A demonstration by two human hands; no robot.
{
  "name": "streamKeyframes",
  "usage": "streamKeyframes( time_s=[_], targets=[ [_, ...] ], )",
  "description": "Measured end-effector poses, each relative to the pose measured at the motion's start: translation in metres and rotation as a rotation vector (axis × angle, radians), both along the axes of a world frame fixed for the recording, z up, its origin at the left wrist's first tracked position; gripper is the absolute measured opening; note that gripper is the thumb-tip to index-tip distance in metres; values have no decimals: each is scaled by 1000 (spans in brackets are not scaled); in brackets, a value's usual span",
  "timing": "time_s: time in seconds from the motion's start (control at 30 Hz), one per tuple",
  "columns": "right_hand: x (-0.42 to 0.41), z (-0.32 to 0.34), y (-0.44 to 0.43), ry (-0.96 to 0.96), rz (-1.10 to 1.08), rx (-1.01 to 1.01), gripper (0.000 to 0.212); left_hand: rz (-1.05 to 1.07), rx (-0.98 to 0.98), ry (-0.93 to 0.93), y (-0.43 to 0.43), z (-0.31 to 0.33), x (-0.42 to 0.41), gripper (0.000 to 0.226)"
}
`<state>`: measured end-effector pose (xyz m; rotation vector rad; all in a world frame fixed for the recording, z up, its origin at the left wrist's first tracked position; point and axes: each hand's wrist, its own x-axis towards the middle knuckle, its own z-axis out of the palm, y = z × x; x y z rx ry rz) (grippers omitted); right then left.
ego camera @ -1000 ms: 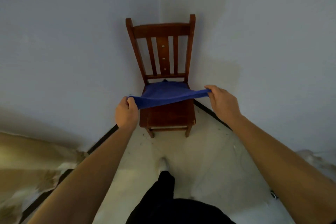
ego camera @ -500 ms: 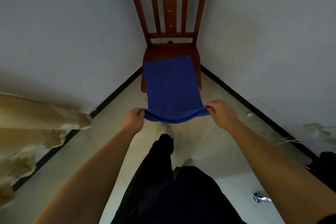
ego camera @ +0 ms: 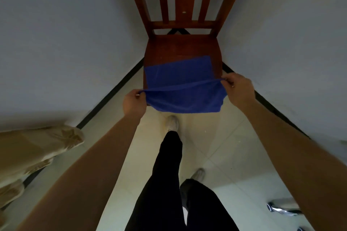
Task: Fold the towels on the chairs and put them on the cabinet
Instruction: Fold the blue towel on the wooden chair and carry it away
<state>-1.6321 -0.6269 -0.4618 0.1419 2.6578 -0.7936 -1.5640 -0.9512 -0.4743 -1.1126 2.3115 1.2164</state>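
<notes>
A blue towel lies partly on the seat of a brown wooden chair in the room's corner, its far half flat on the seat. My left hand pinches the towel's near left corner. My right hand pinches the near right corner. Between the two hands the near edge is lifted and stretched, and a fold of cloth hangs below it over the seat's front edge. The cabinet is not in view.
Grey walls meet behind the chair, with black skirting along a pale tiled floor. A beige patterned curtain hangs at the left. My dark-trousered legs and white shoe stand before the chair. Shoes lie at the lower right.
The towel was drawn toward me and laid flat on the seat. Now both hands lift its near edge up and toward the chair back, so part of the cloth doubles over. The camera has come closer.
</notes>
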Motion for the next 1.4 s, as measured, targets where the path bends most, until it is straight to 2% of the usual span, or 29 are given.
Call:
streamKeyframes(
  time_s=[0.23,0.47,0.6,0.73,0.9,1.0,1.1,1.2,1.4],
  targets=[
    [-105,-94,-37,-5,32,96,30,-14,-39,-53,-27,-93,-95,28],
    [-143,-173,-45,-96,-28,161,34,-62,-93,-138,-42,-169,-143,27],
    [-152,-195,-41,-100,-42,213,34,-133,-165,-144,-48,-188,-152,29],
    [-156,-196,-42,-69,-1,268,36,-284,-290,-105,-47,-187,-151,30],
    [-156,-194,-36,-29,392,382,54,-633,-426,19,-49,-183,-144,51],
    [-157,-195,-33,1,451,435,49,-810,-502,56,-51,-185,-143,51],
    [-152,-191,-31,-52,378,401,40,-797,-509,40,-49,-186,-143,40],
    [-147,-183,-29,-113,214,263,40,-764,-467,12,-47,-178,-140,31],
    [-131,-126,-22,16,-64,-12,25,-417,-392,162,-42,-129,-124,25]
  ],
)
